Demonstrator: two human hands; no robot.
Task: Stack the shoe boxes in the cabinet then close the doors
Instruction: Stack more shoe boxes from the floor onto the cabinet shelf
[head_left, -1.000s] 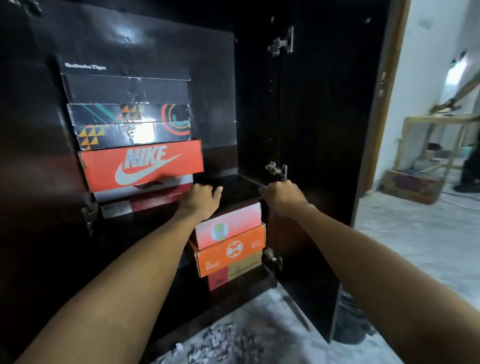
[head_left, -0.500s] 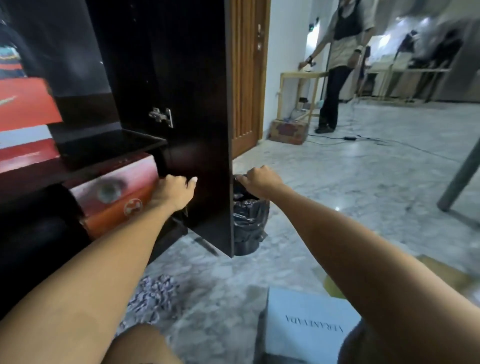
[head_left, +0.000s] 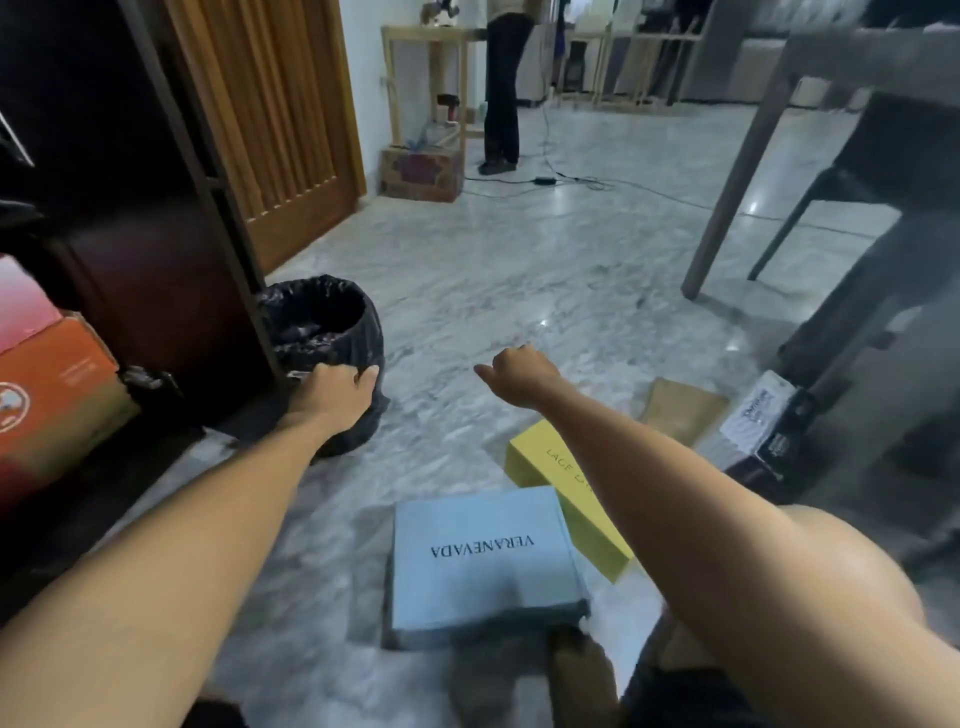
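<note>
Head view, turned away from the shelves since a second ago: the stacked boxes that filled the frame have slid out to the left edge, where only an orange cardboard box (head_left: 49, 384) under a pink one (head_left: 21, 304) remains visible inside the dark glossy wooden cabinet (head_left: 130, 208), and the pale veined marble floor (head_left: 493, 291) now occupies the centre. The left hand (head_left: 332, 387), earlier near the shelf, now hangs at centre left in front of the round bin lined with crinkled black plastic (head_left: 322, 332), its grip loosely spread with thumb out; whether it touches the bin or the open cabinet door's edge cannot be told. The right hand (head_left: 519, 374), at centre, has its grip curled and holding nothing. Judged from this, the person is turning to fetch more boxes, so stacking is unfinished and the doors remain open. Boxes yet to be stacked lie on the floor at lower centre and right: a flat light-blue matte cardboard box printed VERANEVADA (head_left: 483, 564), a long yellow box (head_left: 556, 488) touching its far corner, a brown cardboard piece (head_left: 680, 410), and a dark box with a white label (head_left: 769, 421) beside a grey table leg (head_left: 737, 176). A ribbed wooden door (head_left: 280, 119) stands upper left.
</note>
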